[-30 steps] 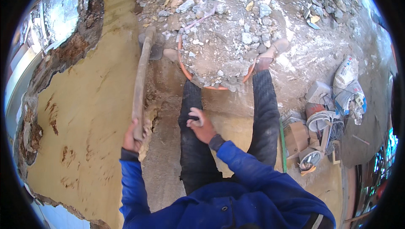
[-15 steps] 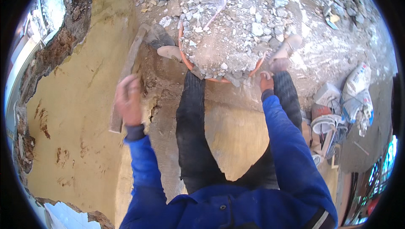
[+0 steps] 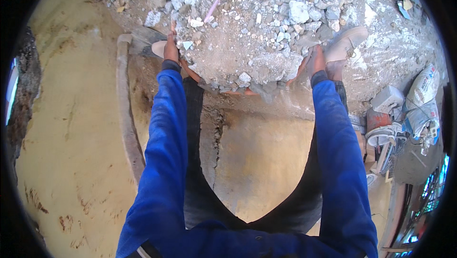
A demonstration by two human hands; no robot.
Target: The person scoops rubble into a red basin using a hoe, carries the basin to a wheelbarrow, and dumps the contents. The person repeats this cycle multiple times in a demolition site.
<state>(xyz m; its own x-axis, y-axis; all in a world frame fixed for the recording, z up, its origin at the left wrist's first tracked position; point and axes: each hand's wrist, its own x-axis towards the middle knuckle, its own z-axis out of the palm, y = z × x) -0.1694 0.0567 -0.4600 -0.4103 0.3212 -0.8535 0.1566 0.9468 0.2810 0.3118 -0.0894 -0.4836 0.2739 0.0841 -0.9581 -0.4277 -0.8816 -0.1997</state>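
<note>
Both my arms reach forward to an orange basin (image 3: 192, 73) heaped with grey rubble and dirt (image 3: 247, 51). My left hand (image 3: 171, 51) is closed on the left side of its rim. At the right side of the rim, my right hand (image 3: 315, 61) is closed too, with some fingertips hidden. The load covers most of the basin, so only short stretches of orange edge show. Just left of my left arm lies a hoe, its long wooden handle (image 3: 124, 101) pointing toward me and its dusty blade (image 3: 144, 40) beside my left shoe (image 3: 158, 48).
Broken stones (image 3: 299, 11) spread beyond the basin. My right shoe (image 3: 345, 44) stands close to its right side. Farther right are white sacks (image 3: 422, 87), a white bucket (image 3: 379, 136) and a pale block (image 3: 387, 99). A broken wall edge (image 3: 29, 77) runs along the far left.
My left hand has moved from above the hoe handle forward and right to the basin's rim. My right hand has moved forward onto the other side. My view has shifted closer over the basin.
</note>
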